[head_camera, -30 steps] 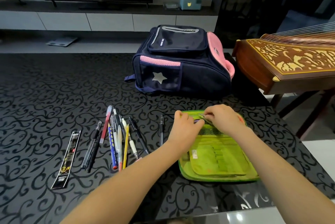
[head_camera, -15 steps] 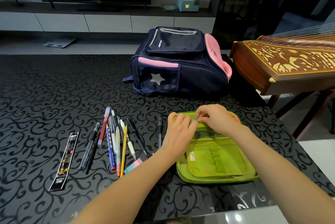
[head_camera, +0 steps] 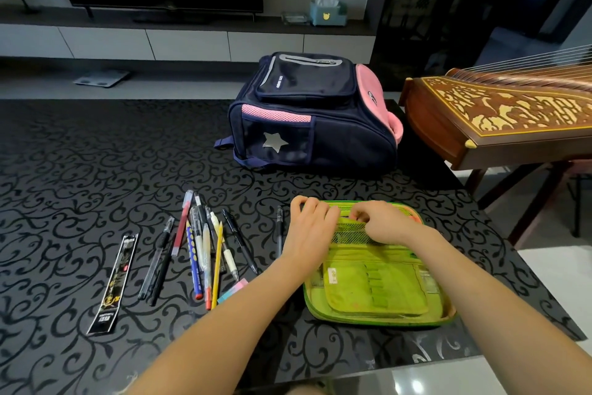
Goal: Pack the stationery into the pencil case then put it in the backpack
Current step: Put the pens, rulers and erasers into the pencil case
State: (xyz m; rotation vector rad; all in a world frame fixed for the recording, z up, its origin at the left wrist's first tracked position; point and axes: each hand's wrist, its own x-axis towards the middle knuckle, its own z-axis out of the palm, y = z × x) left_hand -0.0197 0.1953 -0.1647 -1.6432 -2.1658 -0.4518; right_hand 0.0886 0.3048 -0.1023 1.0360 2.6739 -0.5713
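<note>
A green pencil case [head_camera: 378, 292] lies flat and open on the black patterned table [head_camera: 80, 170]. My left hand [head_camera: 310, 228] presses on the case's upper left corner. My right hand [head_camera: 384, 223] pinches at the top of its mesh pocket [head_camera: 349, 236]; what the fingers hold is hidden. Several pens and pencils [head_camera: 205, 247] lie in a loose bunch to the left, with one black pen [head_camera: 279, 231] right beside my left hand. A navy and pink backpack [head_camera: 314, 116] stands zipped behind the case.
A long black packet [head_camera: 113, 282] lies at the far left of the stationery, and a small pastel eraser [head_camera: 233, 290] sits by the pencil tips. A wooden zither [head_camera: 499, 119] on a stand borders the table's right side.
My right hand has shifted a little left along the top of the mesh pocket. My left hand stays on the case's upper left corner. The view has tilted slightly.
</note>
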